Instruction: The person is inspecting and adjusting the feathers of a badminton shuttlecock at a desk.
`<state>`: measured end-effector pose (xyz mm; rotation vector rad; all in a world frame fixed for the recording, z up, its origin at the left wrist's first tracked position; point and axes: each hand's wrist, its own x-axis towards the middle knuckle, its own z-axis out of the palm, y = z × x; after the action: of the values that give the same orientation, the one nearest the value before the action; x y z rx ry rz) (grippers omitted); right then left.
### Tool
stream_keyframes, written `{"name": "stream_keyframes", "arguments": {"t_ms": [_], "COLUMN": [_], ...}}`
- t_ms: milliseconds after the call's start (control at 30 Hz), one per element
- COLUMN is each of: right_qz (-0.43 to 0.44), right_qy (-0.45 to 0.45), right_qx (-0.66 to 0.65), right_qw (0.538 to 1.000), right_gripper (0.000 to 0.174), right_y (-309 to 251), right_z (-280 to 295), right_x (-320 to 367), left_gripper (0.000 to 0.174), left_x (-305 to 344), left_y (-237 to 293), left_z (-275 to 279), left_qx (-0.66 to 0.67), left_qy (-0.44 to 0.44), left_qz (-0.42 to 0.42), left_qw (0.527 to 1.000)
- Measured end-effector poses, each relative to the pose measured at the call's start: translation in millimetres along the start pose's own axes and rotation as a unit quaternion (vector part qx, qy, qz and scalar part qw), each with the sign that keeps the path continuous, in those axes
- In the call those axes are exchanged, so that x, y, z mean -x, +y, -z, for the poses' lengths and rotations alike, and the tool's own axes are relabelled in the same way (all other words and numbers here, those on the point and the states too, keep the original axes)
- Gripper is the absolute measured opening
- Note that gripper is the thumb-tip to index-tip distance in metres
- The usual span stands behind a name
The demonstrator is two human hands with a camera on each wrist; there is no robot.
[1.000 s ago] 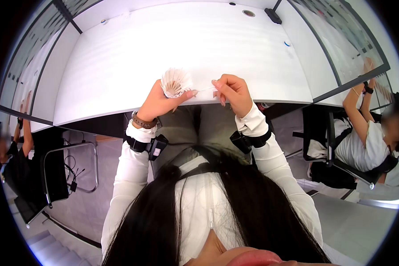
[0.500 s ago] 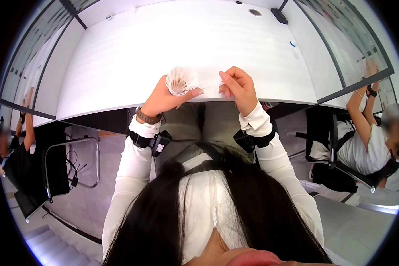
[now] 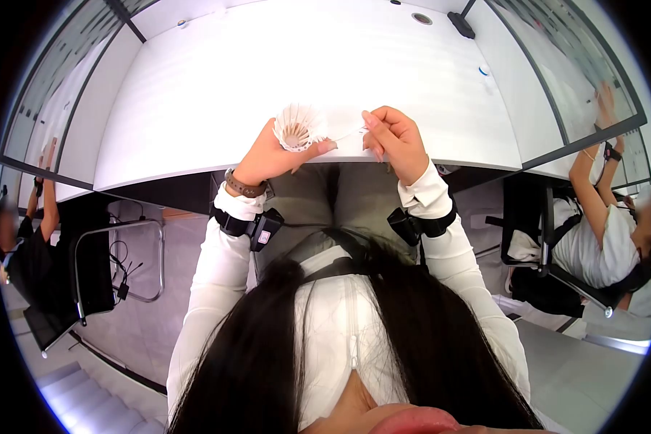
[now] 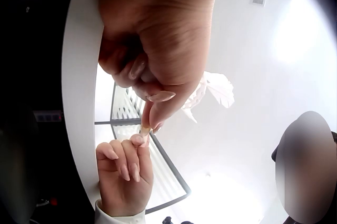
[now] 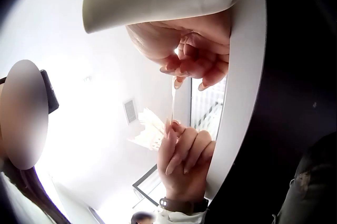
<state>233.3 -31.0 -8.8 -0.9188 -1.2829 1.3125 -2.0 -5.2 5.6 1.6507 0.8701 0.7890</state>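
My left hand (image 3: 267, 155) grips a white feather shuttlecock (image 3: 296, 129), its flared skirt facing up, with pale brown quills showing inside. In the left wrist view the hand hides most of the shuttlecock, leaving a few white feather tips (image 4: 218, 88) visible past the thumb. A thin white strand (image 3: 351, 134) runs from the left thumb tip across to my right hand (image 3: 398, 141), which pinches its end between thumb and forefinger. The strand (image 5: 174, 100) looks straight and taut in the right wrist view. Both hands are over the desk's front edge.
The white desk (image 3: 217, 79) has low side partitions. A black device (image 3: 461, 25) stands at the back right near a round cable hole (image 3: 422, 19). A small blue-and-white item (image 3: 484, 70) lies at the right. People sit on both sides, with a chair (image 3: 119, 267) at the left.
Both hands have shifted slightly to the right and up in the head view. The gap between them is about the same, and the strand still spans it.
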Motion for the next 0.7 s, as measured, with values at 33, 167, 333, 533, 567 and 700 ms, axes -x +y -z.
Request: {"name": "stream_keyframes", "arguments": {"t_ms": [33, 167, 333, 533, 567, 700], "right_qz": [-0.002, -0.002, 0.001, -0.008, -0.007, 0.009], "right_qy": [-0.003, -0.006, -0.009, -0.038, -0.041, -0.043], "right_qx": [0.001, -0.001, -0.017, 0.072, 0.075, 0.061], "right_qw": [1.000, 1.000, 1.000, 0.997, 0.996, 0.997], "right_gripper": [0.022, 0.022, 0.023, 0.019, 0.019, 0.020], "right_y": [1, -3, -8, -6, -5, -6], "right_z": [1, 1, -3, -6, -5, -6], "right_x": [-1, -1, 0, 2, 1, 1], "left_gripper": [0.028, 0.027, 0.022, 0.021, 0.021, 0.020], "left_x": [0, -1, 0, 0, -1, 1], "left_y": [0, 0, 1, -5, -4, -5], "left_z": [0, -2, -4, -4, -4, -5], "left_qx": [0.004, 0.014, 0.014, 0.010, 0.015, 0.029], "left_qy": [0.003, 0.006, 0.005, 0.006, 0.006, 0.009], "left_qz": [-0.003, -0.007, -0.024, -0.019, -0.024, -0.034], "left_qw": [1.000, 1.000, 1.000, 1.000, 1.000, 0.999]}}
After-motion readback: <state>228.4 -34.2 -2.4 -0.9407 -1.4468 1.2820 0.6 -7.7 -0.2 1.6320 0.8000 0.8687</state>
